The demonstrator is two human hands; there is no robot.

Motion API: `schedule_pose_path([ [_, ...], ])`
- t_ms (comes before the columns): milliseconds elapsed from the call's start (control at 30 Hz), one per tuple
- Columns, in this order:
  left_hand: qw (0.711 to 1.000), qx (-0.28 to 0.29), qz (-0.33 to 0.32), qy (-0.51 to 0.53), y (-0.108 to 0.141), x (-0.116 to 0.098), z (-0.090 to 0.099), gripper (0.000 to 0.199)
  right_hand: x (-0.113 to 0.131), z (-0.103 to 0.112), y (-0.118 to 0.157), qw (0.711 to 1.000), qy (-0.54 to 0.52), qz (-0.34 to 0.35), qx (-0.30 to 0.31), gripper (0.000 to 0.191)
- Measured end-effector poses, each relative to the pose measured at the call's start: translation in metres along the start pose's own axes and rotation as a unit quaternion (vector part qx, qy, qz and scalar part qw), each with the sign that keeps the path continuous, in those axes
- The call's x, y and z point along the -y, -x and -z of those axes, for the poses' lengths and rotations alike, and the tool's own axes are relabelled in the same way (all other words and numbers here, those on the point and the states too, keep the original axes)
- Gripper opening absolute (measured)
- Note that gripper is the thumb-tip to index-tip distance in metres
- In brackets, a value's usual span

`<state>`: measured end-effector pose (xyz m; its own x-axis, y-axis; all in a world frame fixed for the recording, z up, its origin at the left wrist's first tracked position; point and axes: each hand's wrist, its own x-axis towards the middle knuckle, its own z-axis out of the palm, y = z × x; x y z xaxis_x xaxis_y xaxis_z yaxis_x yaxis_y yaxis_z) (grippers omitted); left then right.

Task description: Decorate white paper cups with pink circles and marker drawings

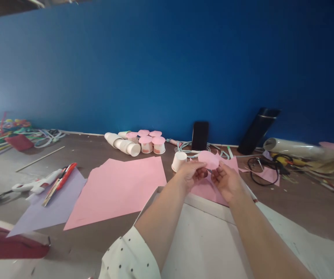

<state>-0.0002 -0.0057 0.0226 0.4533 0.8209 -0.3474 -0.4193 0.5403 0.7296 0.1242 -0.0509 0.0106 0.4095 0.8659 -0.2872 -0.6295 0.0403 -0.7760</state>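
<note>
A blue wall point(167, 69) stands behind the table point(79, 149). A big white box point(204, 240) is at the near edge, under the arms. Left of it lies a big pink sheet point(120, 190), flat. Nearer the left edge is a purple sheet point(68, 193), with a glue gun point(40, 185) and a red cutter point(64, 178) partly on it. A dark bottle point(255, 133) leans at the back edge, perhaps propped by the wall, and a phone point(200, 135) stands up there too. White cups point(122, 145) lie on their side, one in another. Beside them, upside-down cups point(158, 149) hold up pink tops. One plain cup point(179, 161) sits upside down by the left hand point(191, 174). Both hands are partly closed. The left hand and right hand point(227, 182) pinch the small pink round point(208, 159) at its near side, maybe to keep it steady. It is above the table, past the box.
</note>
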Motion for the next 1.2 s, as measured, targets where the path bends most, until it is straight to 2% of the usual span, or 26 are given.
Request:
schedule_pose_path([
  [67,1.000,0.017,-0.025,0.005,0.003,-0.009,0.003,0.012,0.001,0.000,0.000,1.000,0.000,-0.010,-0.010,0.013],
  [200,0.993,0.017,-0.119,-0.010,0.013,-0.037,0.012,0.015,0.002,-0.001,0.001,0.999,0.020,-0.013,-0.021,0.013],
  [333,0.971,-0.087,-0.221,0.040,0.017,-0.063,0.030,0.014,-0.002,-0.001,0.000,0.997,0.080,0.019,-0.010,0.021],
  [433,0.957,-0.189,-0.183,0.120,0.010,-0.069,0.047,0.010,-0.009,-0.001,0.000,0.984,0.165,0.061,0.033,0.030],
  [567,0.957,-0.203,-0.133,0.157,0.000,-0.064,0.060,0.007,-0.021,-0.005,-0.002,0.938,0.310,0.142,0.053,0.042],
  [733,0.966,-0.175,-0.071,0.179,-0.003,-0.058,0.059,0.003,-0.036,-0.021,-0.005,0.897,0.384,0.173,0.132,0.062],
  [867,0.969,-0.154,-0.034,0.188,-0.004,-0.054,0.055,0.004,-0.047,-0.032,-0.007,0.858,0.451,0.193,0.150,0.075],
  [1033,0.976,-0.105,-0.001,0.191,-0.006,-0.047,0.049,0.006,-0.049,-0.035,-0.007,0.799,0.540,0.245,0.105,0.062],
  [1200,0.978,-0.042,-0.012,0.202,0.001,-0.052,0.046,0.013,-0.035,-0.033,0.002,0.797,0.532,0.272,0.084,0.055],
])
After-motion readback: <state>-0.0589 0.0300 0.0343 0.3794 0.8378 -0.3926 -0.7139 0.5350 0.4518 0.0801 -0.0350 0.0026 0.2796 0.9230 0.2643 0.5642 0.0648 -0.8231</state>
